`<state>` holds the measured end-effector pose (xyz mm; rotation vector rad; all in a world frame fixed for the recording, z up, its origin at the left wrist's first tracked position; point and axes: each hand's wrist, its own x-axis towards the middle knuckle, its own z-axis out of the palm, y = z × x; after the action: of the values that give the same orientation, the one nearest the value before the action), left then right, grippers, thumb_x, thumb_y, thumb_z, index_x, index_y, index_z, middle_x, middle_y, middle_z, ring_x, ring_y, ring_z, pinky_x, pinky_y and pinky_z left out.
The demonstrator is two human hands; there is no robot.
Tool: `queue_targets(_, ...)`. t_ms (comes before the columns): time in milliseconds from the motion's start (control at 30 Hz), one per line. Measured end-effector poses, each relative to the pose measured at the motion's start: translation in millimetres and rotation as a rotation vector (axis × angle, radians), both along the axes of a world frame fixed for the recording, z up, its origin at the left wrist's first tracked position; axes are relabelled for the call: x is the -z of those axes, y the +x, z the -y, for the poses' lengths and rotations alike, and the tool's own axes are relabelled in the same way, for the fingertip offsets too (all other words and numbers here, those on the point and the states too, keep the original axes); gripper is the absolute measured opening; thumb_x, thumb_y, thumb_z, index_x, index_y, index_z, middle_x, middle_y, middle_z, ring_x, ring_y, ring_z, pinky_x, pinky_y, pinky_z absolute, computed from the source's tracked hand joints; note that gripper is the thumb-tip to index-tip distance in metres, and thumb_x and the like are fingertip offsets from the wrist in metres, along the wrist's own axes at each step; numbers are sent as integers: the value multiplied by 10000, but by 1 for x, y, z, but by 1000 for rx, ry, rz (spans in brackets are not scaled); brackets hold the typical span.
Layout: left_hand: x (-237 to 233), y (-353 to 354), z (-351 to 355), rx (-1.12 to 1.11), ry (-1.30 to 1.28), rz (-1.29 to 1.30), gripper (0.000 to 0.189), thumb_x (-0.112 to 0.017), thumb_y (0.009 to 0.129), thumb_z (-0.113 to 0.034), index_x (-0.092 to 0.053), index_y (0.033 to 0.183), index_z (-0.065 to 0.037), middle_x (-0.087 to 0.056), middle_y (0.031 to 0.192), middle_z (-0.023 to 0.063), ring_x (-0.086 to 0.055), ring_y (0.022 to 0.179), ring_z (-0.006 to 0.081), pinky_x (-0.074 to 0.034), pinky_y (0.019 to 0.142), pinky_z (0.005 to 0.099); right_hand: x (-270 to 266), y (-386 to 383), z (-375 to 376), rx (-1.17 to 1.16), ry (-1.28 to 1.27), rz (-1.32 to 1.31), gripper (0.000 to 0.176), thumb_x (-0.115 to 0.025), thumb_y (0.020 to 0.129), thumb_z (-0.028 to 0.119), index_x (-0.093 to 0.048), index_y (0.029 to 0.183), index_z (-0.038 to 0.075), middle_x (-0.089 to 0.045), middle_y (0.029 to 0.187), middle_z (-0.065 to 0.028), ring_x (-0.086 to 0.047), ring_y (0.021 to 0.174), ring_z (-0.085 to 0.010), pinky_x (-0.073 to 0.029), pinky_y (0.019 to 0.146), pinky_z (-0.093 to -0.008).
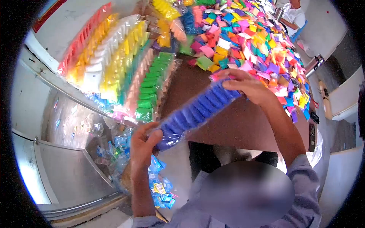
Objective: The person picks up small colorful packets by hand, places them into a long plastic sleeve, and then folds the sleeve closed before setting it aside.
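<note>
A long clear plastic bag of blue packets (199,110), stacked in a row, is stretched at a slant between my hands above the brown table (243,131). My left hand (144,142) grips its lower end, thumb on top. At the upper end, my right hand (243,85) has its fingers closed around the bag. Something small and pink shows beside the right fingertips; I cannot make out what it is. Left of the held bag lies a similar bag of green packets (154,87).
More bags of packets in red, yellow, white (95,72) and peach lie at the table's left. A large heap of loose coloured packets (247,41) covers the far right. Blue wrappers (161,190) are on the floor. Another person (294,19) sits at the far end.
</note>
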<state>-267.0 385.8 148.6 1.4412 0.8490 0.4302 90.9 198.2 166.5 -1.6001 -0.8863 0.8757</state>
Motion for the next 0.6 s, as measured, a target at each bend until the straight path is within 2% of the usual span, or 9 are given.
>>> queue_targets(67,-2,-4,-10,-52,6,46,483,-815,968,-250,-689,1361,-1,-709,798,24,-557,539,74,-406,469,253,-11,10,-43,3,-72,91,657,-849,897,449,-679,1405,68,-701,1301,-68,-631,1244,-200,-475,1081,-365)
queue_targets(133,-1,-7,-25,-168,-52,169,495,-806,986,-268,-673,1381,0,-707,805,27,-553,520,79,-406,459,253,-26,8,-80,-3,-20,187,680,-851,900,445,-667,1428,58,-696,1315,-97,-620,1274,-231,-471,1089,-380)
queue_targets(167,-4,-8,-30,-200,-80,195,539,-803,995,-291,-643,1417,5,-714,876,45,-574,551,85,-419,463,249,-28,15,-104,-26,-14,191,687,-849,902,448,-671,1426,42,-695,1318,-108,-617,1281,-240,-470,1093,-387)
queue_targets(200,-11,-6,-32,-201,-74,192,539,-803,995,-291,-643,1417,5,-714,876,45,-574,551,85,-419,463,249,-29,18,-125,-48,-7,191,694,-847,904,451,-675,1424,25,-694,1322,-118,-614,1287,-248,-468,1097,-393)
queue_targets(300,-21,-7,-40,-312,-99,247,548,-781,1014,-250,-605,1454,25,-723,1034,66,-639,697,88,-468,506,234,-50,7,-176,-43,-17,178,717,-856,905,425,-658,1441,-8,-704,1316,-139,-622,1273,-255,-475,1085,-390)
queue_targets(333,-22,-6,-42,-316,-89,245,548,-781,1014,-250,-605,1454,25,-723,1034,66,-639,697,88,-468,506,234,-44,12,-198,-48,-8,175,717,-856,905,425,-658,1441,-8,-704,1316,-139,-622,1273,-255,-475,1085,-390)
queue_targets(433,-19,6,-42,-407,-97,271,568,-767,1029,-250,-579,1488,26,-725,1069,61,-665,766,88,-534,564,219,-15,24,-251,-29,109,140,567,-889,850,295,-743,1316,9,-747,1235,-165,-684,1147,-250,-529,1013,-379)
queue_targets(567,-11,23,-43,-426,-127,290,530,-741,1049,-244,-586,1481,22,-727,1073,52,-670,788,84,-539,580,212,0,30,-279,-16,113,115,485,-863,871,287,-768,1271,30,-758,1212,-141,-689,1124,-233,-533,1001,-368)
queue_targets(600,-11,30,-42,-508,-185,283,416,-735,1060,-249,-625,1378,-5,-704,1012,32,-640,758,80,-507,569,216,5,31,-285,-10,153,171,452,-847,880,290,-776,1245,33,-765,1193,-126,-696,1105,-229,-543,980,-371)
